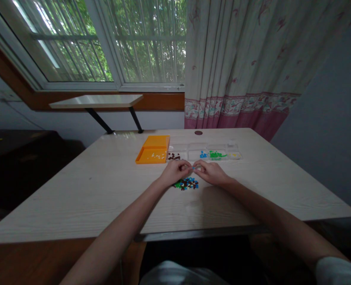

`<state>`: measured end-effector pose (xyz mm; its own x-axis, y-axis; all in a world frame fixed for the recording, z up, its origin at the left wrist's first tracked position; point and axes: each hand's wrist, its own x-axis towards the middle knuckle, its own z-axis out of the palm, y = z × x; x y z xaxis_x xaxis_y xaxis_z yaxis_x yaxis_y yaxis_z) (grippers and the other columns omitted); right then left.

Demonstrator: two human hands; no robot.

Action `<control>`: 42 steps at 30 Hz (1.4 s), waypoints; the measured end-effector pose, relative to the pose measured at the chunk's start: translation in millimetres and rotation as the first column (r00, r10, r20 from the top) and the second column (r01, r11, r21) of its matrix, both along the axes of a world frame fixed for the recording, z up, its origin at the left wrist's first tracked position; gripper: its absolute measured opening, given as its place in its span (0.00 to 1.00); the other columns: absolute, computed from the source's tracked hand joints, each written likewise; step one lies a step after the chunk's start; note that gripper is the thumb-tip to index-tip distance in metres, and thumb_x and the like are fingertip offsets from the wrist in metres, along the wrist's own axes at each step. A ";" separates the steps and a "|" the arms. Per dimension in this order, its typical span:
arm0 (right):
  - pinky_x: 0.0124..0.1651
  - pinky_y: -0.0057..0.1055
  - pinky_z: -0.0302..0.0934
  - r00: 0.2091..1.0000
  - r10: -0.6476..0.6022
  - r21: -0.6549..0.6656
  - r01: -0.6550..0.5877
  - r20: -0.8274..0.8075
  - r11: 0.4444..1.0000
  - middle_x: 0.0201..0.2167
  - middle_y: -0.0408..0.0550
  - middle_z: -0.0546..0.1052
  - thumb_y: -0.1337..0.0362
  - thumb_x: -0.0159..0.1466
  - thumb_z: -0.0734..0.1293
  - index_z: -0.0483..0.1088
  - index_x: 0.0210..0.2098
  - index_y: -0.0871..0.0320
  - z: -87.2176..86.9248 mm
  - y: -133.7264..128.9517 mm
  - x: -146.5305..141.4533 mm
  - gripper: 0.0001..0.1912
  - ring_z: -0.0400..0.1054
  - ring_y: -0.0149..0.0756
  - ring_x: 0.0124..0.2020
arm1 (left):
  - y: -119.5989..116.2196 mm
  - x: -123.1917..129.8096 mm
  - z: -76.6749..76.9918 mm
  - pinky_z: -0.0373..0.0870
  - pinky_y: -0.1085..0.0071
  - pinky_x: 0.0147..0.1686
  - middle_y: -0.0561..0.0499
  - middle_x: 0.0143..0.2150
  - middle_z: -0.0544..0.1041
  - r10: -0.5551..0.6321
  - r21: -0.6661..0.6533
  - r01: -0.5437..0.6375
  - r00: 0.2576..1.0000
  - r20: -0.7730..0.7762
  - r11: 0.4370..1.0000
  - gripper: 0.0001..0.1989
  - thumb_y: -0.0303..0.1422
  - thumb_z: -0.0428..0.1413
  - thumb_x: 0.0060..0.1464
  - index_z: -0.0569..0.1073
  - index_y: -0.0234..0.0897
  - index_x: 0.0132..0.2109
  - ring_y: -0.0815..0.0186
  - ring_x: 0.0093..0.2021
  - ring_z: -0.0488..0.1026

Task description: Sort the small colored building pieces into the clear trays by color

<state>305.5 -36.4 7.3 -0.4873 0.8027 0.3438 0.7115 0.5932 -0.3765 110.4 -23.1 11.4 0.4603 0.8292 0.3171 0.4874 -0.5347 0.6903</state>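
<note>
My left hand (178, 171) and my right hand (210, 172) meet above the table, both with pinched fingers. Between their fingertips shows a tiny blue piece (193, 168), too small to make out its exact kind. Just below my hands lies a loose pile of small blue, green, brown and white pieces (189, 183), partly covered by my left hand. Beyond them stands a clear compartment tray (237, 149), with brown pieces (174, 156), blue pieces (203, 154), green pieces (216, 154) and a few yellow ones. White pieces (158, 156) lie in an orange case (153, 141) at its left.
The pale wooden table (89, 198) carries a raised shelf (98, 101) on black legs at the back left. A dark round disc (198, 133) lies near the far edge. Behind are a barred window and a curtain (237, 71); a dark surface (21, 154) is at left.
</note>
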 end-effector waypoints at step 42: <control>0.26 0.25 0.52 0.886 -0.451 0.166 0.463 -0.105 0.871 0.22 0.43 0.74 0.57 0.60 0.58 0.71 0.44 0.54 -4.8 51.5 34.2 0.17 0.66 0.31 0.23 | 8.9 -36.7 18.9 0.58 0.80 0.22 0.54 0.21 0.69 -0.352 -0.434 0.263 0.926 -0.137 0.861 0.07 0.26 0.54 0.40 0.74 0.31 0.30 0.74 0.22 0.63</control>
